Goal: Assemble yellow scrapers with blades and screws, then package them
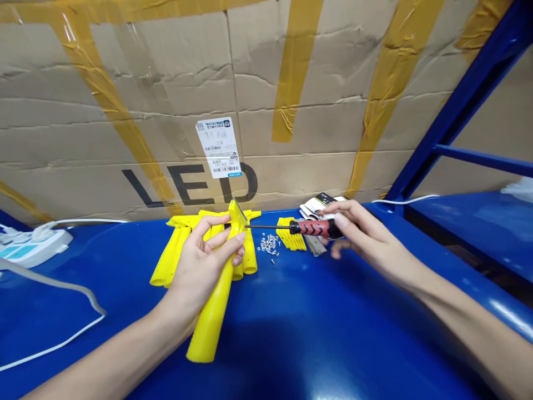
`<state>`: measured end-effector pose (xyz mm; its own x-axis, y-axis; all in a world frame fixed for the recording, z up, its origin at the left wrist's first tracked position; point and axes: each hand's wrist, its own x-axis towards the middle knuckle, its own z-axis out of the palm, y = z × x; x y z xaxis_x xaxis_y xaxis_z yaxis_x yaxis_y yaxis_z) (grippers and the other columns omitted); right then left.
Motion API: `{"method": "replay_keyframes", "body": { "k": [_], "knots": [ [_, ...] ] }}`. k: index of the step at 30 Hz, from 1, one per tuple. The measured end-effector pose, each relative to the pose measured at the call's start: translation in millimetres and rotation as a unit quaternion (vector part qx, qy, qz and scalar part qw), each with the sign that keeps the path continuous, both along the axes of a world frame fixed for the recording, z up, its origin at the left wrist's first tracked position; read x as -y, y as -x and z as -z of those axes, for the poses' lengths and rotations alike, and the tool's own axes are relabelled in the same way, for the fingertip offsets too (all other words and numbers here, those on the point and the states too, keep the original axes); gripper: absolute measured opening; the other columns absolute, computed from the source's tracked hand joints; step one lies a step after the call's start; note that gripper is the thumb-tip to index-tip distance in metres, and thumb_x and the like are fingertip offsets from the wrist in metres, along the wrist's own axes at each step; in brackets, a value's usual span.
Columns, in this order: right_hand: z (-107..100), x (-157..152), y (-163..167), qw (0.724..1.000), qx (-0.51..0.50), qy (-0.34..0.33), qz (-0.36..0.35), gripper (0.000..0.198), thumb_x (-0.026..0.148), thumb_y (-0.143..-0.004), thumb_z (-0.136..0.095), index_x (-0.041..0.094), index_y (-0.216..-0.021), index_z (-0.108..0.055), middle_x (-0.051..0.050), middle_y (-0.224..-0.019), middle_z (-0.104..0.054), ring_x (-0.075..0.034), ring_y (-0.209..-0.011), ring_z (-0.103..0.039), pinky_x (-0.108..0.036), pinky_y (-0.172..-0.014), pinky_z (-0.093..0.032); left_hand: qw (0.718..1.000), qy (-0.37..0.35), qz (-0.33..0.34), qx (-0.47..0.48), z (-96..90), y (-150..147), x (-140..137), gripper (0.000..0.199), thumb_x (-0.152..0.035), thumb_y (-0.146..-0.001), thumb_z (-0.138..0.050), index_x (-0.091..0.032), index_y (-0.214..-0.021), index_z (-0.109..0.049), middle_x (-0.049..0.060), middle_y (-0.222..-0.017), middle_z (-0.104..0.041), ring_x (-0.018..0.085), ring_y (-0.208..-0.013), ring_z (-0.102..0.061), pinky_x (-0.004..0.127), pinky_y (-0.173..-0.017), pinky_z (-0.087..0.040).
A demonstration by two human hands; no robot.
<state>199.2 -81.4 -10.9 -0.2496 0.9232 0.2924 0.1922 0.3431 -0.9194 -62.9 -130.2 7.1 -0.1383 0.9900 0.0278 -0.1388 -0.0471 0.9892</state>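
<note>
My left hand is closed round a yellow plastic scraper, whose tubular handle slants down toward me. A thin metal blade shows at its upper end. My right hand grips a screwdriver by its red and black handle. The screwdriver lies level, and its tip meets the scraper's head just beside the blade. Beyond my left hand lie several more yellow handles, partly hidden by it. A scatter of small screws and nuts rests under the screwdriver's shaft.
Right of the screws sit small yellow plates and packets of blades. A large cardboard box stands behind the blue tabletop. At left are a power strip and a white cable; a blue metal post rises at right.
</note>
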Motion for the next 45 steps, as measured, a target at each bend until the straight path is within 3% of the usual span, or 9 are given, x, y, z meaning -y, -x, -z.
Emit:
{"method": "replay_keyframes", "body": {
  "k": [6, 11, 15, 20, 25, 30, 35, 40, 45],
  "knots": [
    [-2.6, 2.0, -3.3, 0.996, 0.045, 0.009, 0.073, 0.042, 0.061, -0.098, -0.043, 0.023, -0.090, -0.058, 0.004, -0.055, -0.054, -0.009, -0.035, -0.045, -0.024, -0.036, -0.037, 1.000, 0.000, 0.019, -0.006, 3.3, -1.7, 1.6, 0.044, -0.028, -0.073, -0.082, -0.021, -0.104, -0.051, -0.005, -0.059, -0.062, 0.008, -0.053, -0.053, 0.019, -0.055, -0.044],
    [-1.7, 1.8, -3.9, 0.999, 0.001, 0.000, -0.033, 0.038, 0.049, -0.085, -0.072, 0.025, -0.111, -0.057, -0.002, -0.085, -0.068, -0.016, -0.068, -0.068, -0.028, -0.062, -0.057, 1.000, 0.005, 0.007, 0.016, 1.8, 0.6, 1.9, 0.050, -0.028, -0.070, -0.085, -0.022, -0.105, -0.050, -0.004, -0.063, -0.066, 0.007, -0.053, -0.055, 0.017, -0.054, -0.044],
    [0.4, 2.5, 2.3, 0.998, 0.012, 0.051, 0.035, 0.039, 0.060, -0.096, -0.048, 0.022, -0.095, -0.056, 0.004, -0.056, -0.054, -0.008, -0.033, -0.043, -0.021, -0.030, -0.030, 1.000, 0.003, 0.008, 0.011, 0.0, 1.6, 2.0, 0.047, -0.026, -0.072, -0.084, -0.021, -0.105, -0.050, -0.003, -0.061, -0.066, 0.008, -0.054, -0.056, 0.017, -0.055, -0.046],
    [2.5, 2.2, 5.2, 0.999, -0.037, 0.007, -0.038, 0.036, 0.047, -0.088, -0.070, 0.027, -0.113, -0.055, -0.003, -0.090, -0.067, -0.018, -0.072, -0.068, -0.031, -0.064, -0.058, 1.000, -0.001, -0.002, -0.001, -2.5, 3.1, 2.1, 0.044, -0.025, -0.075, -0.081, -0.022, -0.106, -0.050, -0.002, -0.062, -0.067, 0.009, -0.056, -0.056, 0.017, -0.056, -0.046],
    [4.8, -0.3, 4.1, 0.996, -0.007, 0.010, 0.093, 0.033, 0.057, -0.097, -0.050, 0.025, -0.091, -0.054, 0.006, -0.055, -0.048, -0.009, -0.036, -0.043, -0.023, -0.034, -0.033, 0.999, -0.010, 0.029, -0.017, 0.6, 1.6, 2.8, 0.040, -0.027, -0.077, -0.079, -0.022, -0.103, -0.050, -0.003, -0.060, -0.065, 0.010, -0.053, -0.055, 0.020, -0.055, -0.046],
    [2.8, 0.8, 2.1, 1.000, -0.008, -0.022, -0.009, 0.035, 0.048, -0.086, -0.071, 0.026, -0.108, -0.055, 0.000, -0.083, -0.064, -0.017, -0.068, -0.066, -0.031, -0.062, -0.056, 1.000, -0.001, 0.006, -0.026, 3.7, 1.2, 1.0, 0.043, -0.027, -0.074, -0.080, -0.022, -0.104, -0.049, -0.002, -0.063, -0.068, 0.011, -0.055, -0.058, 0.021, -0.057, -0.047],
    [3.2, 3.8, 2.8, 0.999, 0.025, 0.017, 0.041, 0.034, 0.056, -0.098, -0.048, 0.023, -0.094, -0.053, 0.005, -0.060, -0.053, -0.008, -0.036, -0.045, -0.023, -0.035, -0.034, 1.000, -0.003, 0.010, -0.029, 1.8, 0.6, -1.1, 0.043, -0.028, -0.074, -0.080, -0.022, -0.104, -0.050, -0.002, -0.062, -0.068, 0.010, -0.056, -0.058, 0.019, -0.058, -0.046],
    [1.5, 3.9, 3.2, 0.998, -0.008, -0.025, -0.049, 0.031, 0.046, -0.089, -0.070, 0.025, -0.108, -0.056, -0.001, -0.083, -0.067, -0.015, -0.068, -0.067, -0.029, -0.066, -0.057, 0.999, -0.016, 0.001, -0.028, 0.8, 1.9, -1.9, 0.045, -0.029, -0.073, -0.081, -0.022, -0.104, -0.050, 0.000, -0.065, -0.070, 0.010, -0.055, -0.058, 0.020, -0.058, -0.046],
    [5.1, 0.6, 2.9, 0.999, 0.003, 0.025, 0.023, 0.038, 0.059, -0.097, -0.049, 0.021, -0.097, -0.056, 0.004, -0.060, -0.057, -0.008, -0.034, -0.047, -0.022, -0.033, -0.034, 0.999, -0.030, 0.015, -0.038, 1.8, 1.3, 1.2, 0.041, -0.029, -0.075, -0.080, -0.022, -0.101, -0.050, 0.000, -0.064, -0.070, 0.011, -0.056, -0.060, 0.020, -0.057, -0.046]
  ]
}}
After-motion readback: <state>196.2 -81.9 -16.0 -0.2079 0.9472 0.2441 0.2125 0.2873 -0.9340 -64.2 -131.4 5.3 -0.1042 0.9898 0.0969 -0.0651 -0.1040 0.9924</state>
